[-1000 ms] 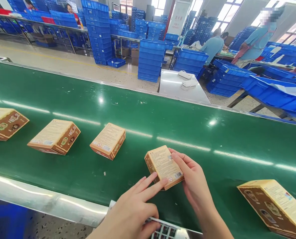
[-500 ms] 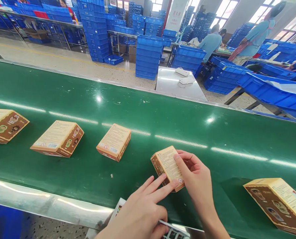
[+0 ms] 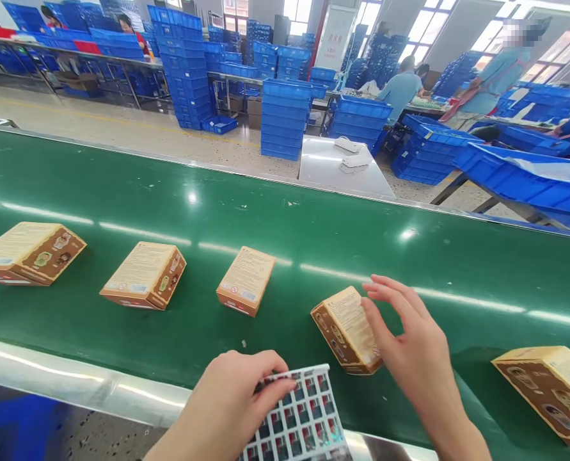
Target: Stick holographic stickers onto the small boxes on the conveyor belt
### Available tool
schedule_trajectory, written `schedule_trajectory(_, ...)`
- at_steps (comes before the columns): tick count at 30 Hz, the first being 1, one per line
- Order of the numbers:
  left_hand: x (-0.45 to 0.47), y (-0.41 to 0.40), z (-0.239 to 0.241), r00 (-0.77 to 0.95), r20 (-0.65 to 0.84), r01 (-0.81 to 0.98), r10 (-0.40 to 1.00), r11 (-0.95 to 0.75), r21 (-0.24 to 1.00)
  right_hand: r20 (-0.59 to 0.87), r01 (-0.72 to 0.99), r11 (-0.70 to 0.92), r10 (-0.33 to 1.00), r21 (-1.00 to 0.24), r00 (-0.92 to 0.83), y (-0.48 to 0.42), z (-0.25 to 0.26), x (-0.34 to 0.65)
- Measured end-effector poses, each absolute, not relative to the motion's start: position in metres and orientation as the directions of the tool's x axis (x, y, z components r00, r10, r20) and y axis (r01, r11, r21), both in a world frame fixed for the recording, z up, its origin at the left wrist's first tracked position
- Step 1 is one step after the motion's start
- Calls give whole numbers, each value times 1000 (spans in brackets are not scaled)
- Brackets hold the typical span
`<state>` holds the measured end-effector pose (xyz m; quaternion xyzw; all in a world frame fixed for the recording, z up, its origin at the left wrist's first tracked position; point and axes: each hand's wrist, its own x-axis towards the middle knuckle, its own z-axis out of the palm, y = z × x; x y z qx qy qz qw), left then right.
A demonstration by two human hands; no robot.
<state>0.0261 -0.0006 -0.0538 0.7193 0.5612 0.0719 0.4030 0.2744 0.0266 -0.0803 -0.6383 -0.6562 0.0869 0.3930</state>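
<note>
A small tan and brown carton [image 3: 345, 328] lies tilted on the green conveyor belt [image 3: 313, 237] right in front of me. My right hand [image 3: 412, 342] rests against its right side with fingers spread, thumb on its top. My left hand [image 3: 229, 406] is closed on a white gridded sheet of small stickers [image 3: 299, 422] at the belt's near edge. Three similar cartons lie in a row to the left: one [image 3: 246, 288], another [image 3: 145, 275] and a third [image 3: 30, 251]. A larger-looking carton [image 3: 548, 387] sits at the right.
A metal rail [image 3: 73, 381] edges the belt's near side. Beyond the belt stand a steel table [image 3: 342, 169], stacks of blue crates [image 3: 285, 118] and blue bins [image 3: 529, 176]. Other people [image 3: 402, 89] work at benches far behind.
My left hand left the carton and drew back to grip the sticker sheet, now lifted into view. My right hand opened against the carton, which turned. The view shifted so the cartons sit further right.
</note>
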Motion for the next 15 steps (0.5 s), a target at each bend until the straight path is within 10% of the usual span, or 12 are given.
schedule_trajectory(4,15,2,-48,308,-387,730,869,45,682,514,655,629,758,-417,-401,4,-68,246)
schedule_trajectory(10,14,-1,-48,298,-399,685,867,98,722,584,585,771,604,-254,-543,-7,-72,227)
schedule_trajectory(15,8,1,-45,280,-379,629,882,130,766,517,495,677,736,-545,-438,-5,-81,234)
